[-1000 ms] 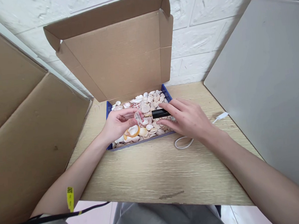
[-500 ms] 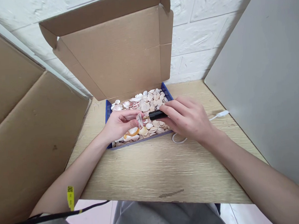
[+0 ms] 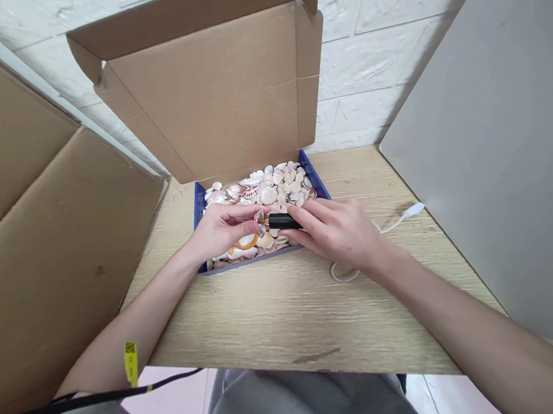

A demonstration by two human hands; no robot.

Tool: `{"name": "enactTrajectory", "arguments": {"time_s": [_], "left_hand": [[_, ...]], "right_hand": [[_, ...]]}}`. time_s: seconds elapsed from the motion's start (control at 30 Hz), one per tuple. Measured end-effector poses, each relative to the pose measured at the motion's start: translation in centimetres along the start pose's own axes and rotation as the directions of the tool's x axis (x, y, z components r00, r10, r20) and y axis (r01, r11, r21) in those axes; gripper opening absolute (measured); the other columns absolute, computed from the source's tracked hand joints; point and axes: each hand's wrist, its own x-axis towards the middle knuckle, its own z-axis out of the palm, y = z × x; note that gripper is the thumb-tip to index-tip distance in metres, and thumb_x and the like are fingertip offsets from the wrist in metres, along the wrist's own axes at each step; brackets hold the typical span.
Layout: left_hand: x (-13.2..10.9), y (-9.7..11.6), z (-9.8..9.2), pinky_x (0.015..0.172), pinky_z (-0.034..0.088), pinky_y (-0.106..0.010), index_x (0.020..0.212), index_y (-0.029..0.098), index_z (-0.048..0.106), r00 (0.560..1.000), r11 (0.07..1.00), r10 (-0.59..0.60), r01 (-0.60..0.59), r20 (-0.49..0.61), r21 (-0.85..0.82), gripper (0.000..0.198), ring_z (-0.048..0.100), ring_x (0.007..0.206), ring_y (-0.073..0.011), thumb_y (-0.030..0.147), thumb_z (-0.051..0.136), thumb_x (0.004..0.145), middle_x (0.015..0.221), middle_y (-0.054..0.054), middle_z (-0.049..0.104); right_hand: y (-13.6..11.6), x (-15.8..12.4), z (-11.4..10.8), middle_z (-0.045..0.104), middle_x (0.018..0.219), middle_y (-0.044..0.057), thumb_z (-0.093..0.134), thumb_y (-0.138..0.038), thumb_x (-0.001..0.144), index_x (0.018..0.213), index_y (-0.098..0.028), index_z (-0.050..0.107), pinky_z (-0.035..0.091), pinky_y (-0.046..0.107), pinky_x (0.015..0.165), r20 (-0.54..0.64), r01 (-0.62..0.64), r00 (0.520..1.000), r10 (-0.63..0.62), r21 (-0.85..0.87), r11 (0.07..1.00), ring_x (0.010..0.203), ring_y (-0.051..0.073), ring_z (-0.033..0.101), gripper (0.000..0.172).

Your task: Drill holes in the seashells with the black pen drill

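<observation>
Between the thumb and fingers of my left hand is a small pale seashell, partly hidden by the fingertips. My right hand is closed around a black mini electric drill with a brass-coloured tip. The drill lies level, and its tip points left and meets the shell; whether it has gone into it I cannot tell. Both hands are just above a blue-sided tray of many loose seashells. An orange-edged shell lies in it below my left hand.
The tray's tall cardboard lid stands raised against the white brick wall. A white cable runs on the wooden table beside my right hand. Cardboard walls the left side, a grey panel the right.
My right hand has moved the drill left and slightly down, so its tip is now at the shell. The shell has turned a little in my left hand. The white cable has shifted right.
</observation>
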Motion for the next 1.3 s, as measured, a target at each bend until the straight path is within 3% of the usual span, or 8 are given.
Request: {"name": "enactTrajectory", "arguments": {"time_s": [0.23,0.37,0.53,0.63,0.73,0.9,1.1,1.3], "left_hand": [[-0.02,0.18,0.06,0.067,0.053,-0.027,0.094,0.019,0.075,0.996,0.999,0.038,-0.036,-0.087,0.025,0.028,0.067,0.079,-0.0191,0.026,0.077,0.066,0.093,-0.006,0.075],[-0.11,-0.20,-0.27,0.072,0.053,-0.027,0.097,0.020,0.074,0.997,0.998,0.070,-0.070,-0.042,0.000,0.025,0.067,0.084,-0.0190,0.032,0.070,0.075,0.097,-0.006,0.074],[-0.07,-0.71,-0.46,0.086,0.051,-0.033,0.081,0.019,0.074,0.991,0.987,0.133,-0.135,-0.036,-0.087,0.019,0.066,0.097,-0.0207,0.032,0.061,0.083,0.103,-0.007,0.072],[-0.02,-0.56,-0.31,0.094,0.048,-0.036,0.090,0.020,0.073,0.990,0.986,0.130,-0.134,-0.047,-0.099,0.014,0.062,0.107,-0.0218,0.024,0.068,0.077,0.107,-0.006,0.071],[0.03,-0.34,-0.15,0.101,0.043,-0.037,0.103,0.021,0.070,0.990,0.982,0.130,-0.137,-0.056,-0.132,0.031,0.055,0.116,-0.0222,0.019,0.073,0.072,0.116,-0.007,0.066],[0.05,-0.12,0.03,0.083,0.054,-0.034,0.106,0.018,0.069,0.998,0.997,0.011,-0.016,-0.056,-0.081,0.039,0.062,0.100,-0.0219,0.024,0.076,0.068,0.113,-0.009,0.066],[-0.07,0.11,0.12,0.063,0.054,-0.023,0.106,0.020,0.070,1.000,0.998,-0.004,0.004,0.000,-0.058,0.035,0.065,0.074,-0.0140,0.023,0.073,0.071,0.099,-0.006,0.071],[-0.16,0.24,0.23,0.075,0.055,-0.029,0.105,0.019,0.070,0.999,0.999,0.006,-0.008,-0.032,-0.054,0.037,0.067,0.084,-0.0176,0.025,0.075,0.069,0.105,-0.007,0.071]], "right_hand": [[-0.12,-0.03,-0.01,0.059,0.067,0.001,0.041,-0.043,0.094,0.091,-0.014,0.058,0.027,0.026,0.052,0.050,-0.081,0.996,0.079,0.045,0.996,0.059,0.011,0.051,0.034],[-0.06,-0.05,0.02,0.060,0.069,0.001,0.043,-0.043,0.093,0.090,-0.014,0.058,0.028,0.025,0.052,0.051,-0.103,0.994,0.100,0.062,0.993,0.058,0.011,0.051,0.033],[-0.28,-0.02,0.01,0.060,0.068,0.000,0.047,-0.043,0.091,0.090,-0.014,0.059,0.030,0.026,0.052,0.024,-0.061,0.998,0.060,0.057,0.997,0.059,0.011,0.052,0.031],[-0.31,-0.10,0.04,0.060,0.068,0.000,0.046,-0.042,0.091,0.090,-0.014,0.059,0.030,0.026,0.053,0.006,-0.049,0.999,0.049,0.052,0.997,0.059,0.011,0.052,0.030],[-0.16,-0.20,0.01,0.060,0.070,0.001,0.045,-0.041,0.092,0.094,-0.014,0.058,0.030,0.025,0.054,0.001,-0.074,0.997,0.074,0.045,0.996,0.061,0.011,0.052,0.030],[0.06,-0.26,-0.06,0.060,0.070,0.001,0.047,-0.043,0.091,0.093,-0.015,0.058,0.029,0.026,0.053,0.019,-0.100,0.995,0.100,0.039,0.994,0.060,0.011,0.051,0.030],[0.02,-0.33,0.22,0.061,0.072,0.001,0.046,-0.042,0.092,0.098,-0.014,0.058,0.031,0.026,0.055,0.023,-0.084,0.996,0.083,0.055,0.995,0.063,0.011,0.053,0.030],[0.11,-0.33,0.31,0.061,0.074,0.001,0.046,-0.041,0.092,0.099,-0.014,0.058,0.032,0.026,0.055,0.025,-0.084,0.996,0.082,0.051,0.995,0.063,0.011,0.053,0.031]]}}
